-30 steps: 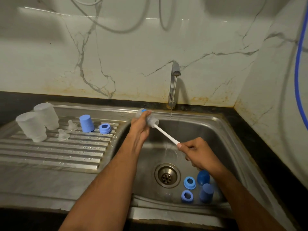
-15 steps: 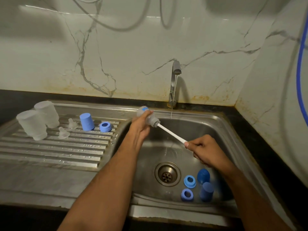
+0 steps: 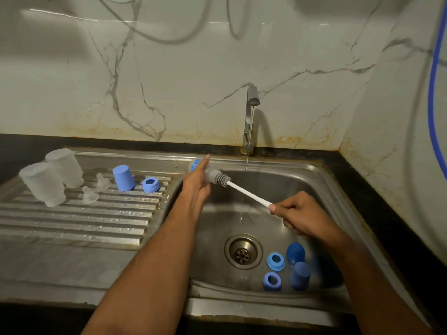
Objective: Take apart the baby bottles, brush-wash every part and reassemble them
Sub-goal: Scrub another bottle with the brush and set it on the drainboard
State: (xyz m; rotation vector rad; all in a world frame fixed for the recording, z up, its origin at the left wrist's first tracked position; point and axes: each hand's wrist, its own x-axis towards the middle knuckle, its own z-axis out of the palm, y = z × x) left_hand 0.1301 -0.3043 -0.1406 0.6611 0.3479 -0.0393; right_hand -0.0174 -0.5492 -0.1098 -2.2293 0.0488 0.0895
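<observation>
Over the sink basin, your left hand grips the clear baby bottle on its side while your right hand pinches the white bottle brush; you've drawn it outward, so bristles now show at the mouth where a second ago they sat deeper, meaning this bottle's scrub is likely ending

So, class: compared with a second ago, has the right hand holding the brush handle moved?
Yes. The right hand has drawn back rightward, away from the tap, pulling the brush partly out of the bottle.
</observation>
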